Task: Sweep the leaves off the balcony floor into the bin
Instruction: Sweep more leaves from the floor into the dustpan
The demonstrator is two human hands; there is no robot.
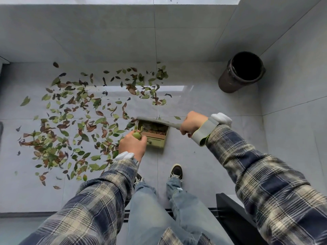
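Many green and brown leaves [70,121] lie scattered over the grey tiled floor, mostly to the left and ahead. My left hand [132,145] grips the green handle of an olive dustpan [155,137], which stands on the floor with some leaves inside. My right hand [192,123] grips the handle of a grey broom [157,121], whose head lies across the far edge of the dustpan. A dark round bin [241,72] stands open against the wall at the upper right, well apart from both hands.
Grey tiled walls [159,32] close the floor at the back and the right. My two feet [177,171] stand just behind the dustpan. A dark threshold [228,209] runs along the bottom right.
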